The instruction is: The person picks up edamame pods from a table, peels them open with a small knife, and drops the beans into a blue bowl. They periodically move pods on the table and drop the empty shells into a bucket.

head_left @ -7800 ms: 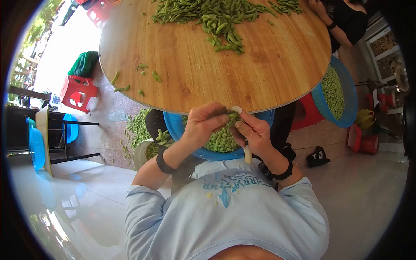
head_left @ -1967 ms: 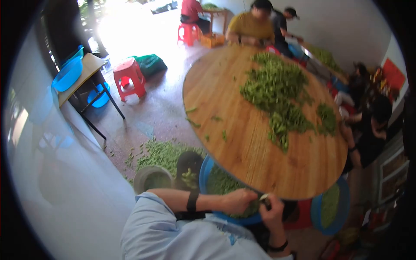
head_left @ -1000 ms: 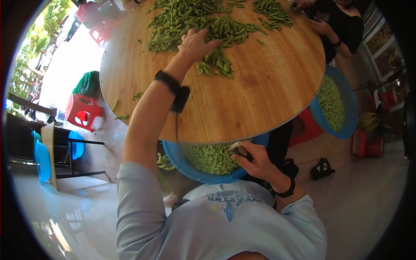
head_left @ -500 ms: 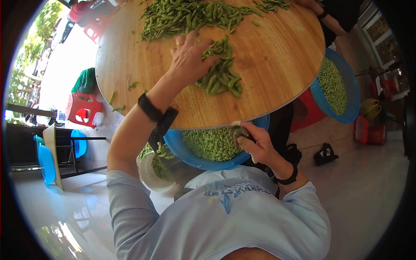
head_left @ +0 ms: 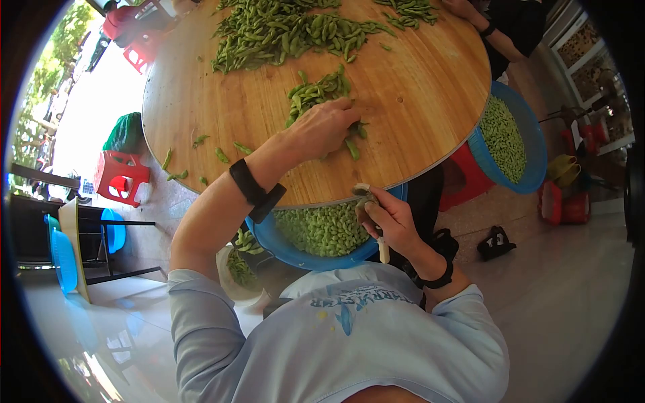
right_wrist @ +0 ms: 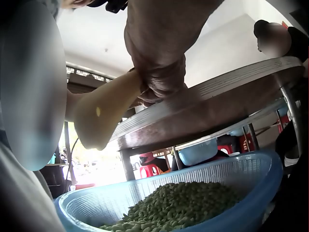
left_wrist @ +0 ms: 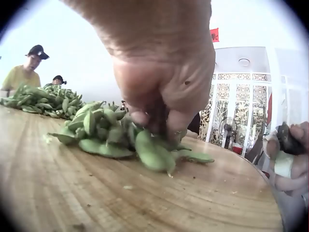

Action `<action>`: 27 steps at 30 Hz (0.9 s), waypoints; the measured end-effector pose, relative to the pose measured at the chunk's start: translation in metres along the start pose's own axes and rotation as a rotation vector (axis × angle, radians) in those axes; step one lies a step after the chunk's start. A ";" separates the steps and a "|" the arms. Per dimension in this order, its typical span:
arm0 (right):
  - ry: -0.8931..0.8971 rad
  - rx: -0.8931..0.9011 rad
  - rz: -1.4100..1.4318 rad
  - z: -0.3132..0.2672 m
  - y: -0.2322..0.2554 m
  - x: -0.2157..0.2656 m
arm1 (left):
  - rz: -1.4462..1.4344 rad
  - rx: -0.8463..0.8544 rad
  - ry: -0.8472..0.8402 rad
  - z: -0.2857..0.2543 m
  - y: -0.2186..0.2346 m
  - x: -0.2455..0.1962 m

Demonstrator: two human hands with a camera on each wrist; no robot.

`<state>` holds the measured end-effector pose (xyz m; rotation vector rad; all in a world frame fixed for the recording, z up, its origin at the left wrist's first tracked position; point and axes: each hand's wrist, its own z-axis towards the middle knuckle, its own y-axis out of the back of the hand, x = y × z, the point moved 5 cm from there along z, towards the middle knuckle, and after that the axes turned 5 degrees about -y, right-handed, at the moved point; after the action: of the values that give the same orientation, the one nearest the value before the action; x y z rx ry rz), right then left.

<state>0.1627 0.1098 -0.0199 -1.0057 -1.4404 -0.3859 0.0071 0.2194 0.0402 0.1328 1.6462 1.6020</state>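
Observation:
On the round wooden table (head_left: 430, 87), the left hand (head_left: 324, 131) lies over a small heap of green pods (head_left: 314, 93), its fingers curled down. Seen from the left wrist, its thumb and fingers (left_wrist: 166, 121) close round some pods (left_wrist: 153, 152). The right hand (head_left: 398, 221) is beside the table's near edge, above a blue basin (head_left: 295, 257) of shelled beans (head_left: 322, 228). It grips a dark object whose pale handle (head_left: 383, 250) sticks out below; this handle (right_wrist: 106, 113) also shows in the right wrist view. A pale wrap covers one fingertip.
A larger pod heap (head_left: 282, 37) lies farther back on the table. Another blue basin (head_left: 537, 158) with beans stands at the right, near a red stool (head_left: 463, 178). A pale bucket (head_left: 232, 285) is at the lower left. Another person's arm (head_left: 504, 43) rests at the far right.
The left hand has come from the large heap back toward the near side and right, its spread fingers now curled. Pods lie apart from the large heap. The right hand remains over the basin.

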 end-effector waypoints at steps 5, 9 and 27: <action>0.104 -0.117 0.024 0.004 0.006 0.017 | 0.001 -0.513 -0.204 -0.006 0.027 -0.016; 0.201 -0.168 0.042 0.009 0.007 0.034 | -0.288 -0.467 -0.014 -0.025 0.040 -0.038; -0.002 0.196 0.373 0.030 -0.044 0.014 | -1.370 -0.444 0.454 -0.115 -0.034 -0.034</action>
<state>0.1130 0.1124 0.0023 -1.0862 -1.2318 0.0278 -0.0242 0.1026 0.0100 -1.3644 1.0911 0.8257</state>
